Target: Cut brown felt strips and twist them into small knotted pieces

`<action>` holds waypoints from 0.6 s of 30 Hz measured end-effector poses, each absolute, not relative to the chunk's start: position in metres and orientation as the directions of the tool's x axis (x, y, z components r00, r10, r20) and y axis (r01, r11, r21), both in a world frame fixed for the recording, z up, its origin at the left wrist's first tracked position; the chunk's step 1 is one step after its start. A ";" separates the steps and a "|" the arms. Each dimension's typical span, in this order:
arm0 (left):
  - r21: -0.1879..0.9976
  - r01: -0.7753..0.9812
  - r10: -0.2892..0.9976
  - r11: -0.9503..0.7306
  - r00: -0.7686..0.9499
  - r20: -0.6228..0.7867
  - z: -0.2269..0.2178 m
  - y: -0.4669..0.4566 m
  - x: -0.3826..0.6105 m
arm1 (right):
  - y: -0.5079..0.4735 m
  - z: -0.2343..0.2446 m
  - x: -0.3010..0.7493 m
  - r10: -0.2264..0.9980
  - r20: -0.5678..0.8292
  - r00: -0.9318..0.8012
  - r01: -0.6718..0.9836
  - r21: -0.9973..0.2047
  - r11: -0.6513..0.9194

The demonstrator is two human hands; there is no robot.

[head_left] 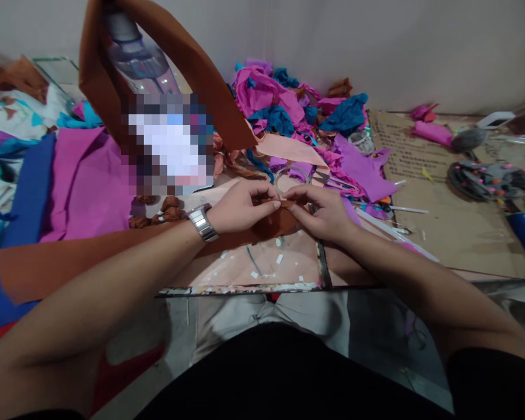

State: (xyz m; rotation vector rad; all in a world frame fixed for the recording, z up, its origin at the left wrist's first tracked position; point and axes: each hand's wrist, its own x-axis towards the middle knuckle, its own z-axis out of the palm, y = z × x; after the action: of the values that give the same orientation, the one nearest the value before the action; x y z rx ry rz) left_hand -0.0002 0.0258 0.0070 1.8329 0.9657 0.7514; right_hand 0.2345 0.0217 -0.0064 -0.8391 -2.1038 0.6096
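My left hand (240,205), with a metal watch (202,223) on its wrist, pinches the edge of a brown piece of paper (271,224) on the work surface. My right hand (321,213) meets it fingertip to fingertip and pinches the same brown piece. Both hands have their fingers pressed together on the paper. A long brown sheet (61,262) runs off to the left under my left forearm. Small twisted brown paper pieces (157,214) lie just left of the watch.
Magenta sheets (87,186) and a blue sheet (26,192) lie on the left. A heap of pink, blue and purple scraps (289,105) is behind my hands. Scissors (332,181), a tape ring (289,174), cardboard (441,204) and a brown bag (157,64) are nearby.
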 end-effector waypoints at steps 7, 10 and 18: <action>0.899 0.309 0.849 -0.312 0.515 0.118 0.007 0.026 0.000 | 0.022 -0.005 0.235 0.699 0.509 -0.503 0.377 -0.598 0.707; 0.901 0.309 0.849 -0.305 0.517 0.110 0.008 0.025 0.001 | 0.022 -0.004 0.234 0.693 0.514 -0.505 0.386 -0.584 0.714; 0.891 0.310 0.840 -0.332 0.527 0.130 0.004 0.027 0.000 | 0.023 -0.003 0.236 0.636 0.552 -0.539 0.373 -0.521 0.768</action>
State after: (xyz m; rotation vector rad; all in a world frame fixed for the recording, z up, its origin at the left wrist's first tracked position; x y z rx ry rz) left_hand -0.0005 0.0268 0.0036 1.8854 0.9447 0.7559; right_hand 0.2361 0.0227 -0.0033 -0.7489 -2.1958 0.4429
